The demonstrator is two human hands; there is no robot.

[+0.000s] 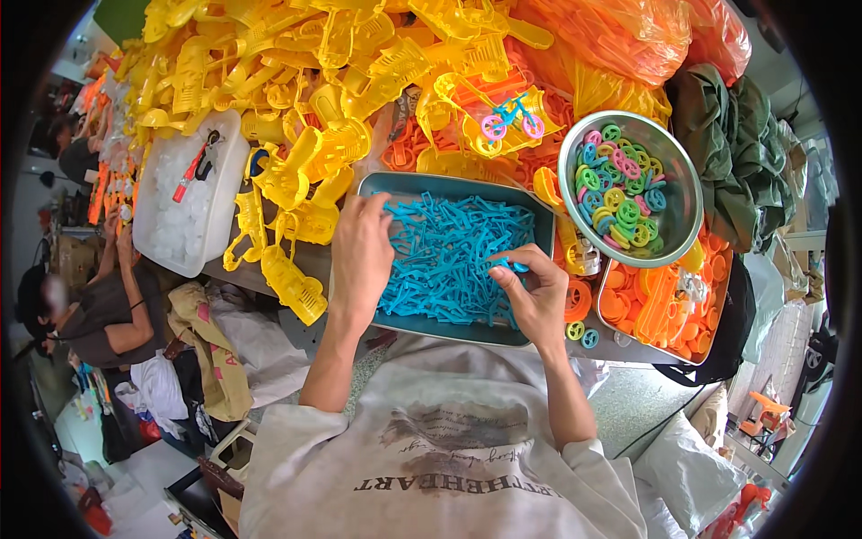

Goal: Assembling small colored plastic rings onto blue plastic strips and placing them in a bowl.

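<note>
Bench (301, 260): heaped with yellow plastic parts (296, 108) beyond both grips.
Tray (386, 186): holds blue plastic pieces (444, 260) under both hands.
Left hand (361, 256): fingers curled into the pieces; grip unclear.
Right hand (537, 296): fingertips pinched on 1 blue piece (514, 266).

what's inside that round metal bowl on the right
The metal bowl holds a heap of small plastic wheels in pink, blue, green and yellow. The wheels cover its bottom, so anything beneath them is hidden.
</note>
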